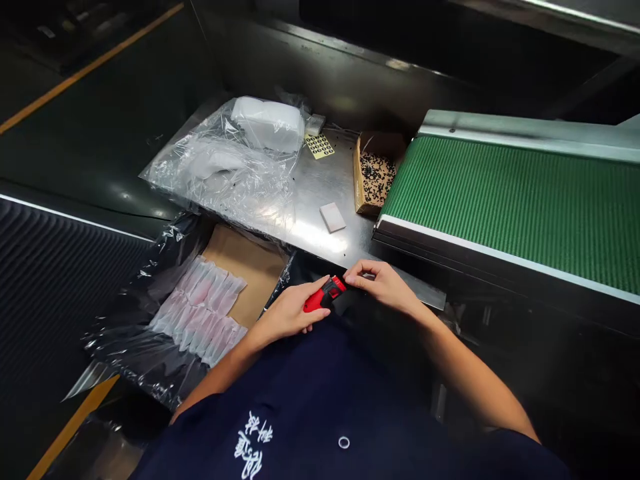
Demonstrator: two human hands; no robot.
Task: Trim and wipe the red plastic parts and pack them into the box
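My left hand [293, 308] is closed around a small red and black hand-held tool [316, 301], whose kind I cannot make out. Its red end with lighter markings points up toward my right hand [379, 283]. The fingertips of that hand are pinched together just beside this end; whatever they hold, if anything, is too small to tell. On the metal table beyond my hands lies a small whitish box [333, 217]. Below and left of the table, an open carton lined with dark plastic [250, 257] holds rows of pink items in translucent white wrappers [200, 307].
A clear plastic bag [225, 167] with white sleeves [270, 123] covers the left of the metal table [315, 187]. Behind are a yellow sticker sheet [319, 146] and a cardboard box [359, 180] of small black parts. A green conveyor belt [520, 207] runs off right.
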